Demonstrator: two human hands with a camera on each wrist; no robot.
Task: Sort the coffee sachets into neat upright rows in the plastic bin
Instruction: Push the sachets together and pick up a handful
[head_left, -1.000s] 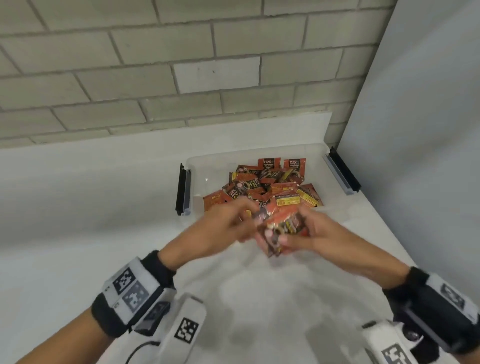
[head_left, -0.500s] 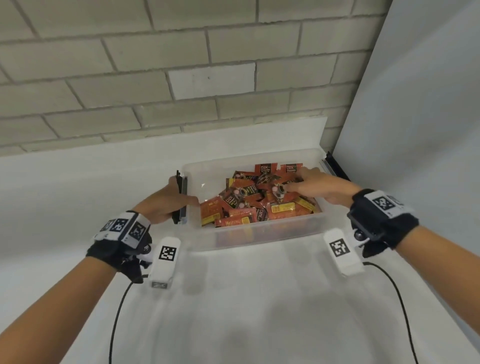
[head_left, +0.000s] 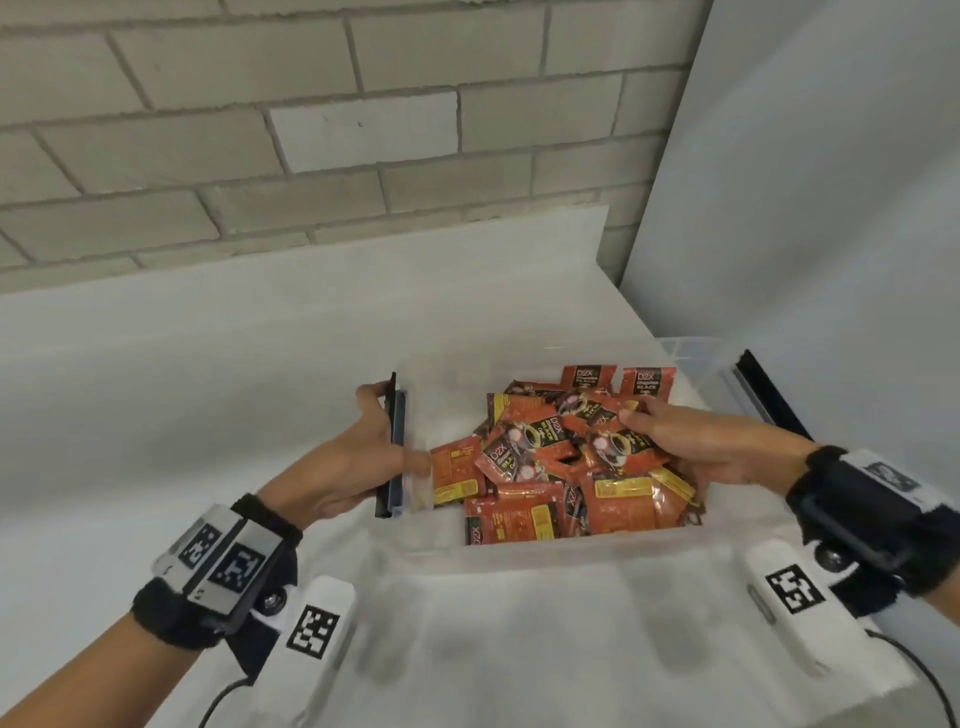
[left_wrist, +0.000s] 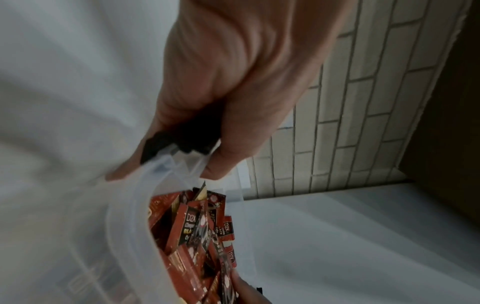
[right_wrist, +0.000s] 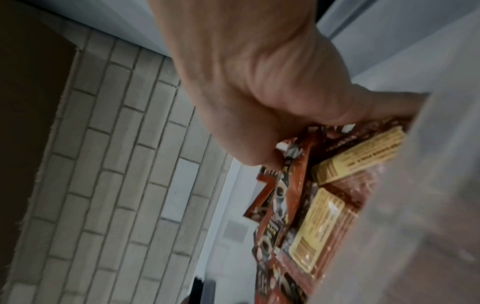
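Since half a second earlier, both hands stayed at the clear plastic bin (head_left: 545, 558) on the white table (head_left: 156, 415). Left hand (head_left: 337, 467) gripped its black side latch (head_left: 392, 447), thumb inside the wall. Right hand (head_left: 691, 441) pinched red-orange coffee sachets (head_left: 540, 467) from the jumbled pile inside.

The plastic bin (head_left: 545, 564) is of frosted, half-clear plastic with black plastic latches (head_left: 390, 447). The coffee sachets (head_left: 550, 467) are of glossy, crinkled foil. The worktop (head_left: 156, 389) looks smooth, matt white; the far wall (head_left: 311, 130) is of rough, painted brick.
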